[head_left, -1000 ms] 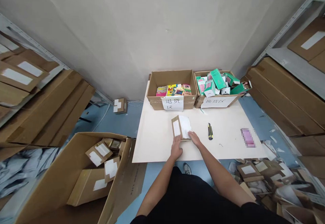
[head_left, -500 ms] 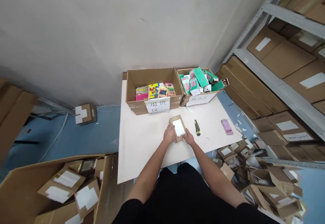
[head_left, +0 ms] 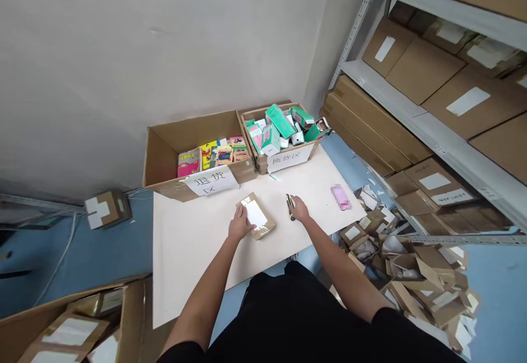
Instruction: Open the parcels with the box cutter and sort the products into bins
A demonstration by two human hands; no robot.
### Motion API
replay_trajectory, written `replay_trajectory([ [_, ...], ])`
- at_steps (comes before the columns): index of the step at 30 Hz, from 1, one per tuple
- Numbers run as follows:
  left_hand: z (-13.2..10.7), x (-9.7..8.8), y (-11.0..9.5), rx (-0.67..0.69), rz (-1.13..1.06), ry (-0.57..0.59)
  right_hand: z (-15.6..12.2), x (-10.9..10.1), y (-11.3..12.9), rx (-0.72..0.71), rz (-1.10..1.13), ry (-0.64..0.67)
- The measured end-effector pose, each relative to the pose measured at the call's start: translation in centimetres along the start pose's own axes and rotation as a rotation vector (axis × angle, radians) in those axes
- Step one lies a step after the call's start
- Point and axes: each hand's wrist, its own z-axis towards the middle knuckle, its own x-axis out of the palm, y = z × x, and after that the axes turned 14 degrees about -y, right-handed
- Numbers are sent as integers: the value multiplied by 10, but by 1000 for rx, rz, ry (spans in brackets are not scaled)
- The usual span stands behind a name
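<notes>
A small cardboard box (head_left: 265,225) with a white label lies on the white table (head_left: 185,253). My left hand (head_left: 241,222) grips its left side, thumb and fingers at the edges. To the right, a yellow-and-black utility knife (head_left: 289,207) lies on the tabletop. My right hand (head_left: 299,209) has its fingers closed around the knife's right side, partly covering it. Whether the blade is out is too small to tell.
At the back stand an open carton (head_left: 164,187) of colourful packs and another carton (head_left: 263,165) of green-and-pink boxes. A pixelated pink item (head_left: 341,197) lies at right. Opened cartons (head_left: 411,269) litter the floor. A metal shelf (head_left: 395,91) holds boxes. A large carton (head_left: 135,308) holds parcels.
My right hand has left the small box and moved right onto the utility knife. My left hand still holds the box. The view has swung to the right.
</notes>
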Motion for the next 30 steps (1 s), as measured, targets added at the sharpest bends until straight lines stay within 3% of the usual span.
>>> replay_trajectory([
  [3, -13, 9, -6, -75, -4, -26, 24, -5, -26, 88, -51, 116],
  [7, -17, 11, -22, -158, 14, 7, 42, 11, -45, 224, -127, 278],
  [11, -10, 8, -39, -236, 55, 101, 41, 38, -51, 315, -177, 288],
  [16, -8, 9, -51, -295, 68, 162, 44, 57, -43, 260, -143, 275],
  [22, -7, 17, -49, -313, -42, 121, 67, 43, 8, 93, -33, 310],
  [26, -6, 20, -48, -304, -48, 124, 47, 33, 63, -158, 22, 283],
  [30, -8, 19, -47, -291, -102, 88, 26, 37, 112, -344, -67, 335],
])
